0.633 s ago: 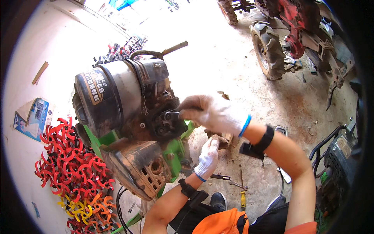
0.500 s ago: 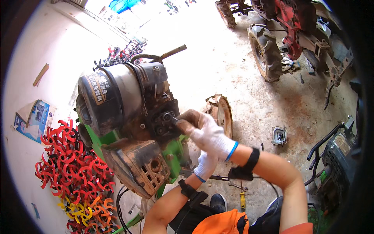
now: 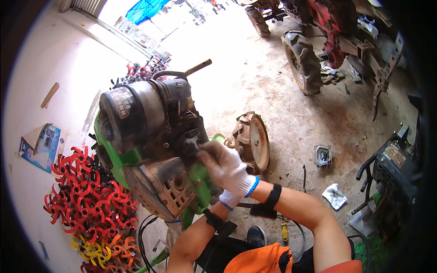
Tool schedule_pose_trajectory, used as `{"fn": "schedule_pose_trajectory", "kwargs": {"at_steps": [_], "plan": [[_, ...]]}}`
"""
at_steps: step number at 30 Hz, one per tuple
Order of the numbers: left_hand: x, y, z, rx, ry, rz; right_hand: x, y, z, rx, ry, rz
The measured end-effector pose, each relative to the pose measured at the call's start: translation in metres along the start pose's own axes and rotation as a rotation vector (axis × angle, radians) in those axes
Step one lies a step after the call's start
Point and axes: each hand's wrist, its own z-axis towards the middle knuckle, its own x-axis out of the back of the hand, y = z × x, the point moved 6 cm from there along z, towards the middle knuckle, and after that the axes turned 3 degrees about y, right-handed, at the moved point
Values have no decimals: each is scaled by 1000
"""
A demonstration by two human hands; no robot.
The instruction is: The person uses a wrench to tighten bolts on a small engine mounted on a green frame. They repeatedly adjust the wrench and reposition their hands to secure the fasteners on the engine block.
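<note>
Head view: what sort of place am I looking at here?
Probably a repair workshop for small farm machinery: there's a grimy engine in front of the person, a red wheeled machine standing beyond, and a pile of curved red blades by the wall.

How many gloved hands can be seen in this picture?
2: the right hand, by the engine, and the left hand, mostly hidden behind the right one. No other hand shows.
</note>
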Motion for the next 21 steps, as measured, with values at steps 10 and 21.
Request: {"fn": "schedule_pose_trajectory", "kwargs": {"at_steps": [10,21], "plan": [[-44,104,-14,-180,77,314,49,-30,42,63,-289,-212],[-57,120,-16,30,18,16,26,-90,94,477,-723,-814]]}}
